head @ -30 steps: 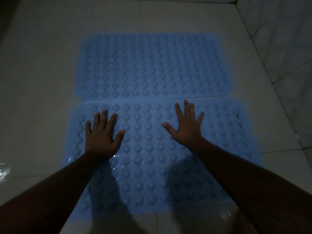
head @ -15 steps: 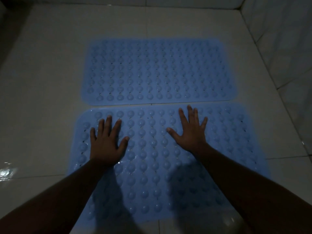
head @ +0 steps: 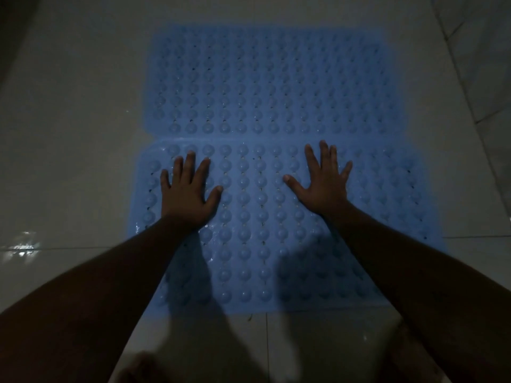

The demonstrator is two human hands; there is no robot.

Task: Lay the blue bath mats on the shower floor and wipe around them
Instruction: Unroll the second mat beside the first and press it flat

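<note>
Blue studded rubber near mat [head: 260, 217] now abuts the far blue mat [head: 265, 78]; my left hand [head: 188, 194] and right hand [head: 323, 186] stay splayed flat on it. Wiping remains, I judge.

Near mat [head: 260, 230] on floor [head: 69, 161], far mat [head: 265, 78] just behind, left hand [head: 188, 194] and right hand [head: 323, 186] flat on near mat
</note>
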